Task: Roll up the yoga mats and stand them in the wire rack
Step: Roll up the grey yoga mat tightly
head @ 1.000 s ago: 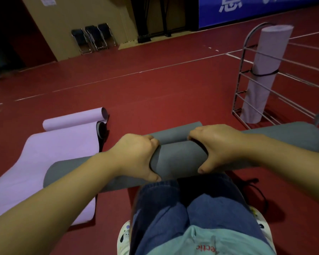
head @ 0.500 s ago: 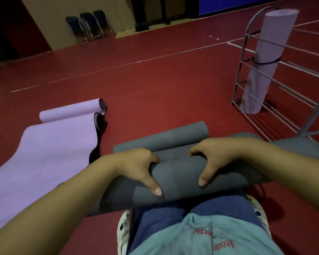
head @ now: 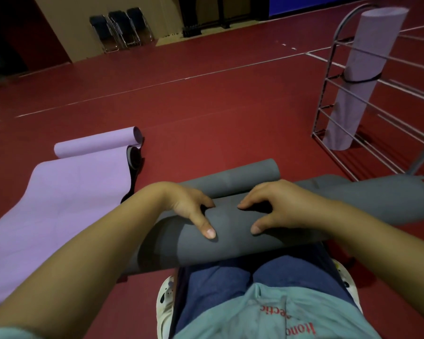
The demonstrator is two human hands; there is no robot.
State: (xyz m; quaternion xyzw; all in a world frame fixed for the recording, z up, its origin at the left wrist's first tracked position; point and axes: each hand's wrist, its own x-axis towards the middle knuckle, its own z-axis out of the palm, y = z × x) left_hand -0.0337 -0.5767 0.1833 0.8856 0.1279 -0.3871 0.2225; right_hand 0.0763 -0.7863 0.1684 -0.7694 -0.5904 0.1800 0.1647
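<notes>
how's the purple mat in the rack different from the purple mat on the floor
The purple mat in the wire rack is fully rolled; the purple mat on the floor is mostly spread flat, with only its far end curled.
The racked one stands on end, leaning slightly; the floor one lies down.
A black strap circles the racked one; the floor mat is unbound, a black strap lying at its edge.
Both are the same pale purple.

L hand (head: 186, 206), R hand (head: 277, 206), fingers curled, thumbs out
</notes>
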